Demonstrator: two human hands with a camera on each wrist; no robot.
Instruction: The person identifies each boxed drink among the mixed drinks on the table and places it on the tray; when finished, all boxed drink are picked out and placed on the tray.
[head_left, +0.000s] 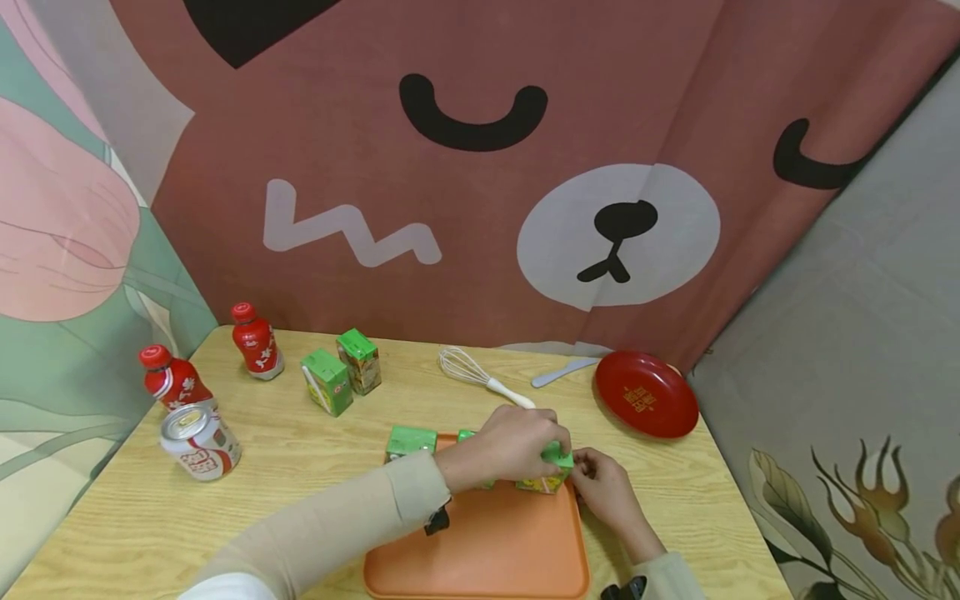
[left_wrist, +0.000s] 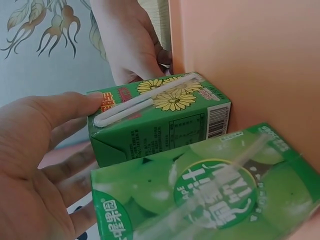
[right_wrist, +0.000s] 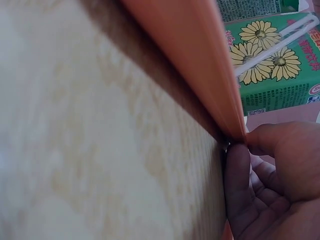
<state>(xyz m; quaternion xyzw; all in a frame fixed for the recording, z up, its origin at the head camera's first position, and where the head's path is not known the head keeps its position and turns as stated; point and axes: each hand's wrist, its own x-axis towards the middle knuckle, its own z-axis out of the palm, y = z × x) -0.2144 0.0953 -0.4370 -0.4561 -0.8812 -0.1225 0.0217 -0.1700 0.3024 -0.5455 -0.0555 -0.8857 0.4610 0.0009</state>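
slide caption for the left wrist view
Left hand grips a flower-printed carton beside a second green carton, right hand by the orange tray.

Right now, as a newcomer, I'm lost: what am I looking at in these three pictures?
There is no machine here, just a person working bare-handed. The wide picture is taken from the head, looking forward and down; the other two are taken from the left and right wrists. On the wood-grained table stand two red bottles, a can and two green cartons, with a whisk, a knife and a red plate farther right. Nearer is an orange tray with more cartons. The left hand grips the flower-printed carton; the right hand pinches the tray's edge.
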